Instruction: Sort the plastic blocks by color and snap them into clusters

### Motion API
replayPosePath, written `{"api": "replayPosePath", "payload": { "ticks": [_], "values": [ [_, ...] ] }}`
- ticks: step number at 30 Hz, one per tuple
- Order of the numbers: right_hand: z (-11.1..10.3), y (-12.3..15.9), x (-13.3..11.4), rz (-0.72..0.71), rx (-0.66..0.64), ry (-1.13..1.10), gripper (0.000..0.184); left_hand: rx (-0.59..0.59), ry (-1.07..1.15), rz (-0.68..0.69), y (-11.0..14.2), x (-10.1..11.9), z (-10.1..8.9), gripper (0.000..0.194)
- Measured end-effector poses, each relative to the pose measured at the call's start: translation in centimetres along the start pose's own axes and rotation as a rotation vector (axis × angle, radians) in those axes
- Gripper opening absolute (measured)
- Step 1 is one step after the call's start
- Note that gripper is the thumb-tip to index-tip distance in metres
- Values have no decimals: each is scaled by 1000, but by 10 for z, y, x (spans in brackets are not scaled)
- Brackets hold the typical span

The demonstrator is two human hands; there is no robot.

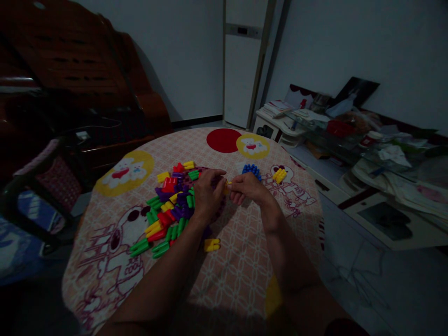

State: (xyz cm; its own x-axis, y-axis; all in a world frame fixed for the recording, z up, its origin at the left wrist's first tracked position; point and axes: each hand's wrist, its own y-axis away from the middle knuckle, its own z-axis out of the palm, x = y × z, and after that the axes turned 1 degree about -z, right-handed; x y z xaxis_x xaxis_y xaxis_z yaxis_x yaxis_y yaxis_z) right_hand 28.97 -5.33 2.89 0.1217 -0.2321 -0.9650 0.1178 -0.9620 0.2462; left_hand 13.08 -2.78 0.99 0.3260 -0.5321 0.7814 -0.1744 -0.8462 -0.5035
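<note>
My left hand [209,192] and my right hand [249,186] meet over the middle of the table, both closed on a small yellow toy block [228,185] between their fingertips. Most of that block is hidden by the fingers. To the left, against my left hand and forearm, spreads a pile of red, green, purple and yellow plastic blocks [170,212]. One loose yellow block [212,245] lies nearer to me, right of my left forearm. Just beyond my right hand sits a cluster of blue blocks [252,171]. Farther right is a joined yellow block piece [279,175].
A patterned cloth [241,266] covers the round table. Behind it stand a wooden bench [80,60] on the left and a tall white cabinet-like unit [241,74]. A cluttered glass-topped stand [325,135] runs along the right wall. A dark-framed chair [31,196] is at left.
</note>
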Motion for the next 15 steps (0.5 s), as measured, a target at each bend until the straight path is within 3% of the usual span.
{"api": "replayPosePath", "payload": {
  "ticks": [4,7,12,15],
  "values": [
    [-4,2,-4,-55,111,39,28,-35,95,-25,0,-2,2,19],
    [-21,6,-2,-94,251,174,16,-47,141,-10,-3,-6,0,22],
    [-76,18,16,-83,788,458,11,69,147,-37,-14,-16,-14,23],
    [-107,23,31,-31,995,670,15,102,168,-79,-20,-22,-23,25]
  ]
}}
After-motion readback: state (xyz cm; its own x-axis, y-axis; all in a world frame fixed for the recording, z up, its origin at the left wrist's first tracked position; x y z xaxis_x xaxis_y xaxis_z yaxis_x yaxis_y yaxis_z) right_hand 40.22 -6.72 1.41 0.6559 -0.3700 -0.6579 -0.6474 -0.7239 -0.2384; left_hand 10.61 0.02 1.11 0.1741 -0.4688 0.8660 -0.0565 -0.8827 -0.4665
